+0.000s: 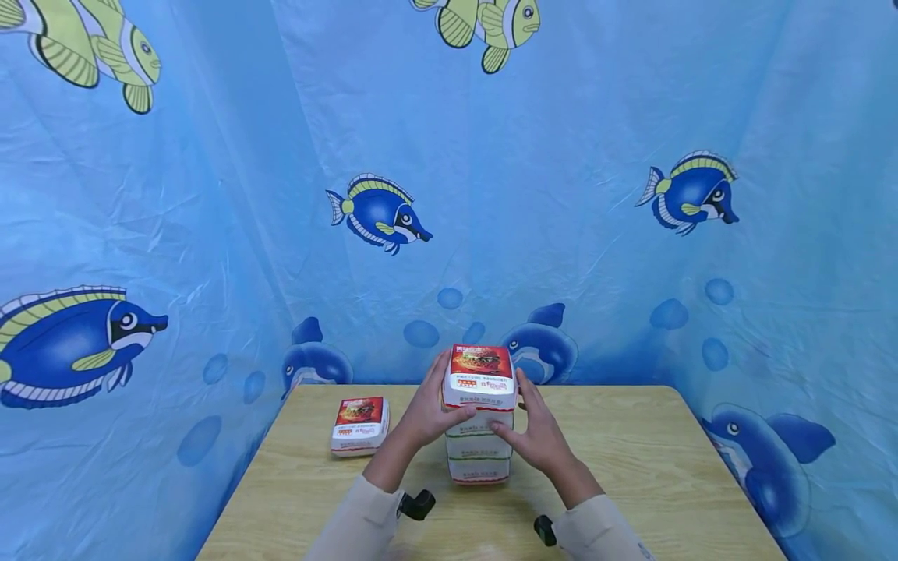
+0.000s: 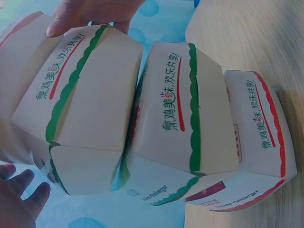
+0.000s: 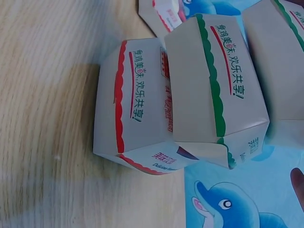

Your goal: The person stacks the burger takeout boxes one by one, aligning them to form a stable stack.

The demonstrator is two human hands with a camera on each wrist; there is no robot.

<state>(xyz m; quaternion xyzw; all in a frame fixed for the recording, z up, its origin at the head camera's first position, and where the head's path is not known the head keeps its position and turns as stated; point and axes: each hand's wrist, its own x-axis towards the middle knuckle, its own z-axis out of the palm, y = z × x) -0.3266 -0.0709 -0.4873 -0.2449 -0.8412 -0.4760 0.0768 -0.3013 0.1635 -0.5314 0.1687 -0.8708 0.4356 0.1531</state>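
Note:
A stack of white burger boxes with green or red scalloped trim stands on the table. The top burger box, with a red burger picture on its lid, sits between both hands. My left hand holds its left side, thumb across the front near its lower edge. On the right side my right hand has its fingers against the top box, and its thumb lies over the front of the box beneath. In the left wrist view, a green-trimmed burger box is near the right thumb. Far fingertips are partly hidden behind the stack.
A single burger box with a red lid lies to the left of the stack. The wooden table extends to both sides. Behind it hangs a blue curtain printed with fish and dolphins.

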